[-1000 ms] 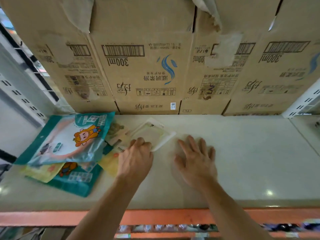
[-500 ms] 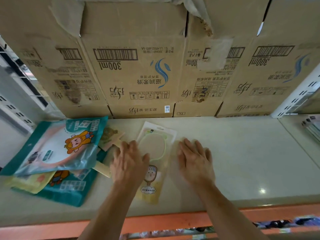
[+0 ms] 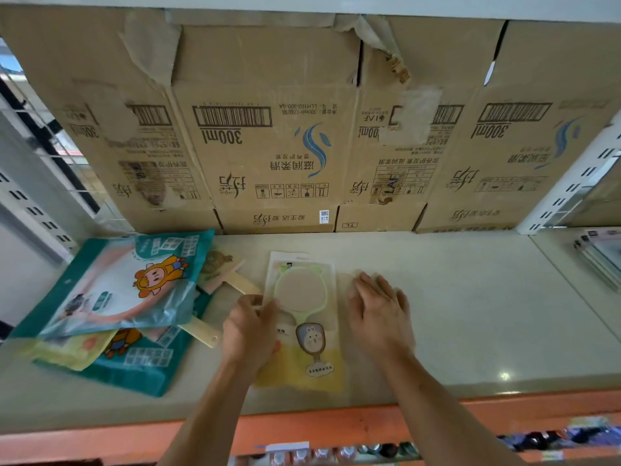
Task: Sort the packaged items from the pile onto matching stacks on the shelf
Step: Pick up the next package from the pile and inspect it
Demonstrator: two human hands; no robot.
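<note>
The mirror packet lies flat on the shelf. The left hand grips its left edge; the right hand rests spread flat just right of it. The pile lies to its left.

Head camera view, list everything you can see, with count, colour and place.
boxes: four, brown, in a row at the back of the shelf
shelf: one, cream top, orange front edge
mirror pack: one, clear over yellow, green-rimmed mirror inside, flat at centre
teal bags: two, teal with a cartoon figure, piled at left
yellow bag: one, yellow, between the teal bags
handles: at least two, pale yellow, poking out of the pile's right side
flat packs: a stack, grey, far right, count unclear
bottles: several, blurred, below the shelf
left grip: holds the mirror pack's left edge
right grip: flat on the shelf, right of the mirror pack
</note>
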